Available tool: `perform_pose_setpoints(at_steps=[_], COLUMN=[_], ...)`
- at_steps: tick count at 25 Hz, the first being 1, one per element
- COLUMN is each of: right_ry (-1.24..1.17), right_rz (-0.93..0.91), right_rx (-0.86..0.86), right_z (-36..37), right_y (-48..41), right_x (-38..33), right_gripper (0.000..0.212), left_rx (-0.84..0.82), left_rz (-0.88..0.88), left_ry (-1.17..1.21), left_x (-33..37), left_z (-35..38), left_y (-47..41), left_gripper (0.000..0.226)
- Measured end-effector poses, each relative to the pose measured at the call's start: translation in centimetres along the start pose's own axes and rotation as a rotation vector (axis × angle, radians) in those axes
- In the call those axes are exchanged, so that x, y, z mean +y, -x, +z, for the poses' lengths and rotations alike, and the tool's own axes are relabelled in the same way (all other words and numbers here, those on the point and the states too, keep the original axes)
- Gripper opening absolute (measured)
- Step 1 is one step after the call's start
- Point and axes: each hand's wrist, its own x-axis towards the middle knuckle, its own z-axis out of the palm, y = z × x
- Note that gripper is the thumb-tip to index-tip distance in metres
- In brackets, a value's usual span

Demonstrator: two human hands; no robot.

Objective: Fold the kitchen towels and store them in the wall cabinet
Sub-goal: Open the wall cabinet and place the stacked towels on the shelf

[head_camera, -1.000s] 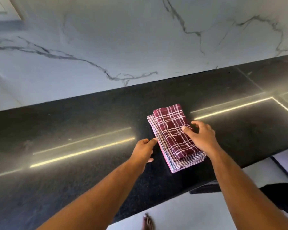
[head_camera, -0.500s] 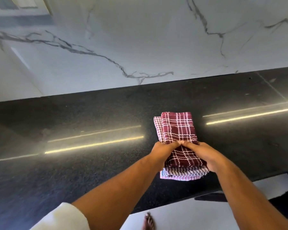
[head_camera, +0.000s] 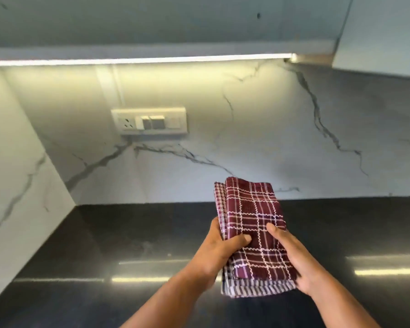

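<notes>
Head view: I log one stack of folded towels (head_camera: 251, 223) held above the counter (head_camera: 104, 245); left hand (head_camera: 218, 254) grips its left edge, right hand (head_camera: 291, 256) its right edge, thumbs on top.

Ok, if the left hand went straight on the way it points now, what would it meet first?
Probably the marble backsplash: the left hand, gripping the folded towels, points forward over the black countertop at that wall. Nothing else shows between, though depth is hard to judge.
</notes>
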Motion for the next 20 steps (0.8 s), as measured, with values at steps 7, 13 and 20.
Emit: perform_pose_setpoints(at_steps=[7, 13, 20], right_ry=[0.085, 0.219, 0.389], right_rz=[-0.613, -0.940, -0.945], right_rx=[-0.064, -0.158, -0.159], right_z=[15.7, 26.1, 34.5], right_y=[5.1, 10.1, 11.3], right_x=[-10.2, -20.8, -36.1], right_gripper=[0.085, 0.076, 0.072], left_rx=[-0.287, -0.307, -0.137], left_rz=[0.548, 0.790, 0.779], left_ry=[-0.131, -0.285, -0.241], left_x=[16.0, 28.6, 44.9], left_z=[-7.4, -11.2, -14.2], left_y=[9.7, 15.8, 15.7], left_gripper=[0.097, 0.108, 0.082])
